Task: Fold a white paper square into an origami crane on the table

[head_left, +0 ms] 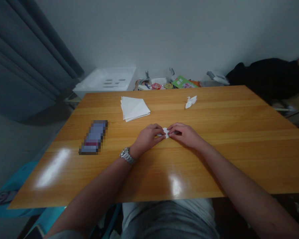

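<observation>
Between my two hands is a small piece of folded white paper (166,132), low over the wooden table (201,172). My left hand (150,135), with a metal watch (127,155) on its wrist, pinches the paper's left side. The fingers of my right hand (183,133) are closed on its right side. Much of the paper is hidden behind the fingertips, so its exact shape cannot be made out. Beyond my right hand, a folded white paper crane (190,102) stands on the table.
Several white paper sheets (134,109) lie stacked beyond my left hand. A phone-like device (93,137), blurred out, rests at the left. Past the far edge are a white foam box (107,79), a green booklet (183,82) and a black cloth heap (266,78).
</observation>
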Tool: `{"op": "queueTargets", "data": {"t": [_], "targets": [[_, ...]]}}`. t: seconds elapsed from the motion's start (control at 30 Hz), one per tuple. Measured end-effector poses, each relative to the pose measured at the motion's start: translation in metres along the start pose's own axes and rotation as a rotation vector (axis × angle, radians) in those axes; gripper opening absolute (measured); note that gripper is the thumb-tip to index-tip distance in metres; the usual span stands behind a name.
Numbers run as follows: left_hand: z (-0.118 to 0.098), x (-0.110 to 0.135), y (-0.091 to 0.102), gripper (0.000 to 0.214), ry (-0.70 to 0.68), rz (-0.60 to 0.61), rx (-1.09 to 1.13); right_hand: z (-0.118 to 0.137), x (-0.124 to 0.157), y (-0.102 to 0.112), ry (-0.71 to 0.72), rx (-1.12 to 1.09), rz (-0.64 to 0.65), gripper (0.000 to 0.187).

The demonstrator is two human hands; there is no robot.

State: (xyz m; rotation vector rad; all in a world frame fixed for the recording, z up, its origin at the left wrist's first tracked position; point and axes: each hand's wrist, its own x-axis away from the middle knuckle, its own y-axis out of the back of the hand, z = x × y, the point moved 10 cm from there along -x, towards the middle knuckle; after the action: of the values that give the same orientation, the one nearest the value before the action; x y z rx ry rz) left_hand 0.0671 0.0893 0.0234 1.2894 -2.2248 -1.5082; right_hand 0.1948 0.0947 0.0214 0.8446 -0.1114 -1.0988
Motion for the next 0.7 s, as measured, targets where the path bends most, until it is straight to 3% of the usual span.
{"op": "queueTargets", "data": {"t": [0.43,0.7], "targets": [[-0.002,-0.002,0.001,0.020,0.057,-0.014,-0.019,0.004,-0.002,-0.003,0.011,0.045,-0.036,0.009],[0.008,-0.007,0.000,0.011,0.176,-0.094,0.075,-0.003,-0.003,-0.006,-0.078,0.036,-0.071,0.011]]}}
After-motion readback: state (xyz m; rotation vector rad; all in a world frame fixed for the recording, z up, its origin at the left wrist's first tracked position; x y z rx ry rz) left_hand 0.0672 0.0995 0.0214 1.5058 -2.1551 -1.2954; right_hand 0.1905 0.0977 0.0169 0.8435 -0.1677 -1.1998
